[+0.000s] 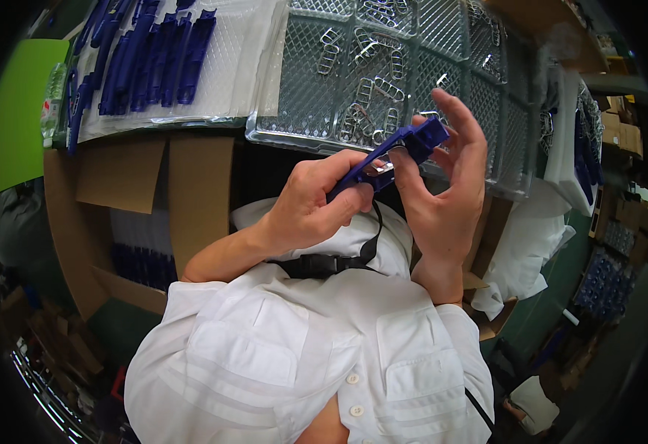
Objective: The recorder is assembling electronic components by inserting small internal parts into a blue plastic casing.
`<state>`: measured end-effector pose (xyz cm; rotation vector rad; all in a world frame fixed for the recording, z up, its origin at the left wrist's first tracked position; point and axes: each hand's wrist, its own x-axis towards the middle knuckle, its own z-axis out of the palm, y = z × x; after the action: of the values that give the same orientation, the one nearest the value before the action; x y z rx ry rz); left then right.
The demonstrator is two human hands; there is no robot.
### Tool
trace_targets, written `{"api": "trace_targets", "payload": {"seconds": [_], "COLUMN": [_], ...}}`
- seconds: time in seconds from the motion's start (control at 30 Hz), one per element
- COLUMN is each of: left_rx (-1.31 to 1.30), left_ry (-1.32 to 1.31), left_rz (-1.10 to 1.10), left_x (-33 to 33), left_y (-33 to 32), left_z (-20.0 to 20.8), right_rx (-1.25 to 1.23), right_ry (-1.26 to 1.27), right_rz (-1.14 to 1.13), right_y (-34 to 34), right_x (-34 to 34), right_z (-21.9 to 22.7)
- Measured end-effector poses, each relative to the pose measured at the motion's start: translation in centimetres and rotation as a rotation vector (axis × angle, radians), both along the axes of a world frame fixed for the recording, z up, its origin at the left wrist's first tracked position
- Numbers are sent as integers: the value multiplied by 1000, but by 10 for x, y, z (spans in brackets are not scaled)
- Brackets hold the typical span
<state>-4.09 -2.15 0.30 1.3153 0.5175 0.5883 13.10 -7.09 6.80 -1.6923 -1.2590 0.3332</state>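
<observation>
Your left hand (pixel 305 207) pinches the near end of the blue plastic part (pixel 431 135). Right hand (pixel 446 196): thumb against the far end, forefinger lifted; cannot tell whether the other fingers close on it. Part lies between your hands, far end toward 2 o'clock. Probably light, stiff, slightly slick; hold its slim body. Deep blue, long, blocky-ended, shiny metal inside. At 12 o'clock, clear tray (pixel 291 96) of metal loops (pixel 365 92); at 10, more blue parts (pixel 194 59).
</observation>
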Motion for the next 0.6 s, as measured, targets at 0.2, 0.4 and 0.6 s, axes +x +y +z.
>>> {"api": "trace_targets", "payload": {"seconds": [0.2, 0.4, 0.6], "left_rx": [-108, -40, 271], "left_ry": [84, 162, 175], "left_rz": [56, 125, 62], "left_x": [13, 19, 12], "left_y": [4, 6, 20], "left_z": [0, -10, 3], "right_rx": [-164, -146, 153], "right_ry": [236, 194, 336], "right_rz": [174, 143, 286], "right_y": [-3, -2, 6], "right_x": [8, 5, 20], "right_z": [-24, -33, -49]}}
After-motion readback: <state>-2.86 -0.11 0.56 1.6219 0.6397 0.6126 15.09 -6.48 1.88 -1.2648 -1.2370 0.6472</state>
